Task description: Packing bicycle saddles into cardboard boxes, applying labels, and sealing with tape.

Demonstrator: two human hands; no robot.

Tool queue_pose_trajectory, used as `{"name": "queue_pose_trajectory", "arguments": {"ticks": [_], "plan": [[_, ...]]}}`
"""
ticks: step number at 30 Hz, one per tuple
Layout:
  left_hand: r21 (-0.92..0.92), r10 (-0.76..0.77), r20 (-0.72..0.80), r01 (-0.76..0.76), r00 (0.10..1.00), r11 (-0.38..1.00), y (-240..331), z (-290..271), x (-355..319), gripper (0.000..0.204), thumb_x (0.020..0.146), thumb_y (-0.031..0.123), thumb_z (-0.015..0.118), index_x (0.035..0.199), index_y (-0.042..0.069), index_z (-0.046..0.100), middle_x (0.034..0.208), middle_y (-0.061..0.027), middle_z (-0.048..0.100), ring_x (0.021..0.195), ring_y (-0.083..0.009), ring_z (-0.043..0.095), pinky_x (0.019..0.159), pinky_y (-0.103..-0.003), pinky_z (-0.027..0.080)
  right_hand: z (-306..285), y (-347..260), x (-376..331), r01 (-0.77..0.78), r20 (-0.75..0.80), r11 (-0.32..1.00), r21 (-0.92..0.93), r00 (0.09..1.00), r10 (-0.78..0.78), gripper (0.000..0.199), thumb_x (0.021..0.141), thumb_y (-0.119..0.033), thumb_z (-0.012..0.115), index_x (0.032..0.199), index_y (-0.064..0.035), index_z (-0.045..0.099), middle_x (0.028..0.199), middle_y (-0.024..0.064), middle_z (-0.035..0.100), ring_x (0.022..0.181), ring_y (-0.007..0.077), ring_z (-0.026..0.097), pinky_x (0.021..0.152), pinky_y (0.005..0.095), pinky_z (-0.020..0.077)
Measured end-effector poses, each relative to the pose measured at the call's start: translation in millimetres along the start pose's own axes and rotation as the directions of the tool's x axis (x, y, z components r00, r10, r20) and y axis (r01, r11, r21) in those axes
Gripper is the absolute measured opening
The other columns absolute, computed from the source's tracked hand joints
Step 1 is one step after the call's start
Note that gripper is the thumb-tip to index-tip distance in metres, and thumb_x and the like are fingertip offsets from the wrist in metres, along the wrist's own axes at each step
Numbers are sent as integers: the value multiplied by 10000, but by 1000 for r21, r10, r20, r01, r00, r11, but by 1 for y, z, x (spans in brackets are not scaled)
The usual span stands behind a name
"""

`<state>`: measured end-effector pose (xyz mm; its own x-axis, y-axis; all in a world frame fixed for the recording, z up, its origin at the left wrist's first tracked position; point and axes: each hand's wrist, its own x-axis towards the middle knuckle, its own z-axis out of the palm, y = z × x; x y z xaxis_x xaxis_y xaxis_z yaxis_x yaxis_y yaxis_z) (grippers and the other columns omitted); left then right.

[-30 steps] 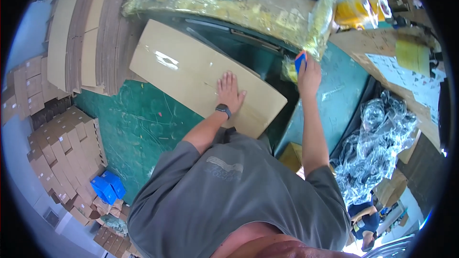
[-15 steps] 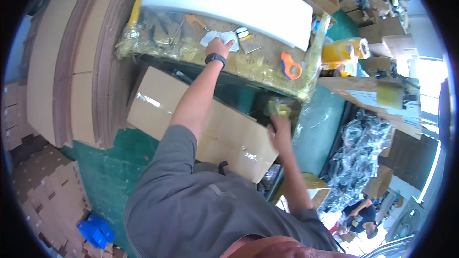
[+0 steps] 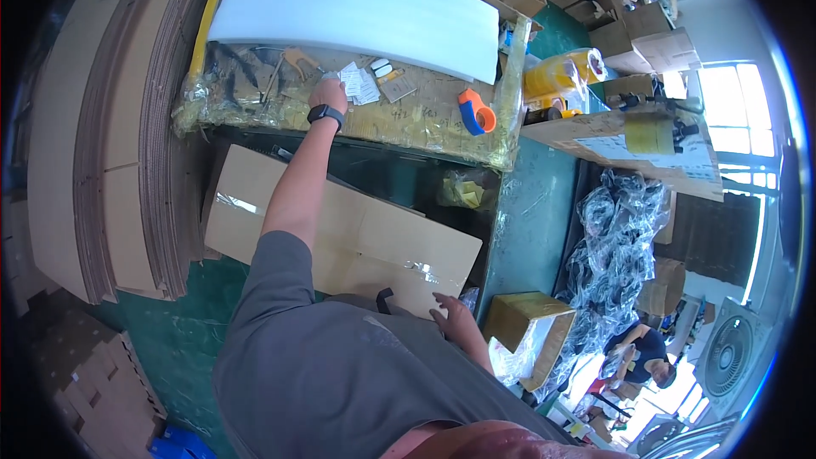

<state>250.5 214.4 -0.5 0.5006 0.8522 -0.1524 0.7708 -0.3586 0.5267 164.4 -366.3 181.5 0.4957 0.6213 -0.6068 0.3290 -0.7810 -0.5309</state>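
Note:
My left hand (image 3: 329, 97), with a dark watch on its wrist, reaches onto the bench. Its fingers are closed at the left edge of a few white paper slips (image 3: 361, 85), pinching a slip, though the fingertips are partly hidden. My right hand (image 3: 459, 325) is apart from the bench, fingers spread and holding nothing, at the near right end of a long cardboard box (image 3: 365, 234). That box lies slanted between me and the bench. Under the bench's right end sits a clear plastic bag with yellowish pieces (image 3: 463, 191).
The bench (image 3: 425, 132) carries a white foam sheet (image 3: 357, 13), an orange-handled tool (image 3: 299, 59) and an orange and blue tape dispenser (image 3: 476, 112). Flat cardboard stacks (image 3: 127, 136) stand left. Right are yellow film rolls (image 3: 561, 75), a plastic-wrapped heap (image 3: 612, 238), an open carton (image 3: 531, 323) and another person (image 3: 650, 353).
My right hand has left the plastic bag under the bench and come back toward me, over the box's end. My left hand has shifted to the left side of the paper slips, which are now fanned out.

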Motion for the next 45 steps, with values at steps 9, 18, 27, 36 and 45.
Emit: {"name": "queue_pose_trajectory", "arguments": {"ticks": [9,18,27,36,45], "plan": [[-54,-6,-202,-5,979,999,-1,-41,-87,254,1020,267,600,979,79,767,996,-180,766,969,-425,716,808,-544,561,-51,38,21,297,-200,955,-11,935,-293,425,913,-117,739,1307,20,662,1126,214,731,935,354,739,848,417,587],[-614,551,483,-185,681,767,177,-76,-509,184,996,152,692,957,-28,696,746,-148,661,657,-231,643,641,-354,500,-114,64,-32,66,-6,499,864,993,-121,229,1027,-133,693,1106,81,721,821,86,712,693,133,670,646,276,566],[-490,408,425,-173,808,854,189,-63,-596,183,989,155,703,985,-28,701,783,-168,672,655,-284,625,622,-371,486,-104,134,-74,-101,171,294,950,960,-222,166,1009,-63,705,1091,76,743,920,151,764,822,179,758,756,298,653],[-455,381,496,-140,781,879,194,-62,-592,171,990,140,710,994,-31,716,737,-121,692,678,-197,672,643,-315,519,-102,134,-86,-36,89,212,977,965,-246,106,978,-41,729,1013,59,744,858,138,757,731,170,742,694,285,635],[-655,315,416,41,853,755,207,-49,-586,251,1043,210,696,1169,11,608,1050,-101,724,859,-166,726,787,-293,606,-99,115,-94,277,-182,284,918,931,-318,152,947,-40,755,816,-17,681,761,24,664,631,67,637,565,226,512]]}}
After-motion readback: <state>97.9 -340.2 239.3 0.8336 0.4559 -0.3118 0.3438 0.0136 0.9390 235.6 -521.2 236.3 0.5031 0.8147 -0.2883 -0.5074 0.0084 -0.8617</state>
